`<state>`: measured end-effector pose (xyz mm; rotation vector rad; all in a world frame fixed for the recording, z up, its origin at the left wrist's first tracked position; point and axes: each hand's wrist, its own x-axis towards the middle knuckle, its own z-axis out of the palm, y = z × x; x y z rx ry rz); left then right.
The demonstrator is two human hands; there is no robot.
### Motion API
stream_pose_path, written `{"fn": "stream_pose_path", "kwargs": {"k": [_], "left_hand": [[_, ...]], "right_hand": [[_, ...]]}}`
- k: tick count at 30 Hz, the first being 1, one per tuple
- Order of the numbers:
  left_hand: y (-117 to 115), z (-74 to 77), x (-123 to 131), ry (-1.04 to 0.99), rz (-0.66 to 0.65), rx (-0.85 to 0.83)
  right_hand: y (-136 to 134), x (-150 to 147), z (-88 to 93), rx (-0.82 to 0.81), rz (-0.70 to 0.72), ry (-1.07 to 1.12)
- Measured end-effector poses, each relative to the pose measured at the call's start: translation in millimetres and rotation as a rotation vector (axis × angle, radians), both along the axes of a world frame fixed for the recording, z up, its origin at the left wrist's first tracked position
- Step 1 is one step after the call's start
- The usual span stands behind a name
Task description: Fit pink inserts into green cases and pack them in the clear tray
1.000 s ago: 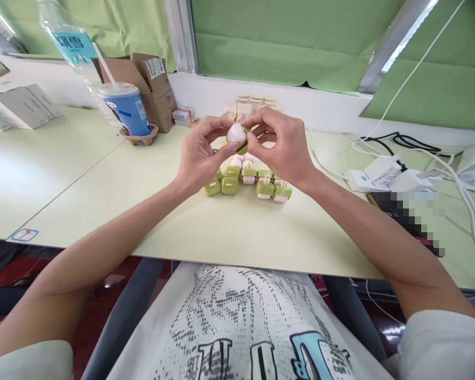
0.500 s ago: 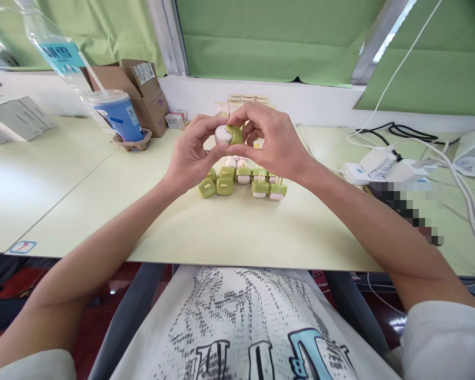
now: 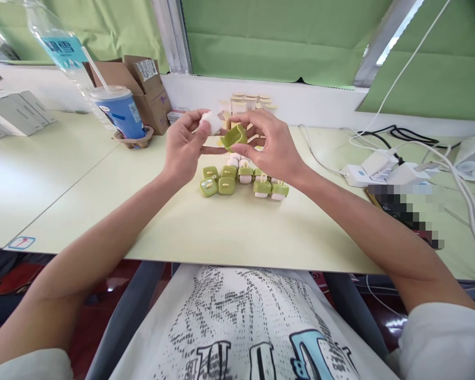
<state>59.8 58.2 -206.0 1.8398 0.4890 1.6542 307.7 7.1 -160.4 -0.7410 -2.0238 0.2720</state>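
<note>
A small white rounded piece (image 3: 210,122) is pinched between the thumb and fingers of my left hand (image 3: 187,142). My right hand (image 3: 269,141) grips a hollow green cap (image 3: 234,138), its open side turned toward the white piece. The two parts are apart, held above the table. Below them lie several loose green caps (image 3: 226,184) on the left. To their right stand several assembled pieces (image 3: 262,187), green on top and white beneath, each with a small loop. White pieces (image 3: 233,160) sit behind, partly hidden by my hands.
Cream-coloured small parts (image 3: 251,103) stand at the back by the wall. Left are a blue cup (image 3: 122,116) in a carrier, a plastic bottle (image 3: 65,58), a cardboard box (image 3: 154,100) and white boxes (image 3: 18,113). Right are a power strip (image 3: 358,175) and cables (image 3: 404,138).
The green cap and the white piece, joined before, are now separated. My left hand has drawn the white piece leftward and up, while the cap has tilted in my right hand.
</note>
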Motion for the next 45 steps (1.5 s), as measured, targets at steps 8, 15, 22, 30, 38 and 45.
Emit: {"fn": "stream_pose_path", "kwargs": {"k": [8, 15, 22, 30, 38, 45], "left_hand": [[-9.4, 12.5, 0.1, 0.085, 0.21, 0.271], [-19.6, 14.6, 1.0, 0.147, 0.336, 0.391], [-25.1, 6.4, 4.9, 0.152, 0.342, 0.402], [-37.0, 5.0, 14.1, 0.182, 0.308, 0.379], [-32.5, 2.9, 10.4, 0.176, 0.2, 0.231], [-34.0, 15.0, 14.8, 0.036, 0.115, 0.207]], "right_hand": [[2.5, 9.3, 12.5, -0.054, 0.052, 0.076], [-1.8, 8.9, 14.4, -0.062, 0.1, 0.063], [-10.7, 2.0, 15.6, -0.1, 0.13, 0.094], [-9.9, -0.1, 18.7, -0.157, 0.182, 0.095], [-16.4, -1.5, 20.3, -0.097, 0.083, 0.037], [-35.8, -4.1, 32.9, -0.001, 0.007, -0.024]]}}
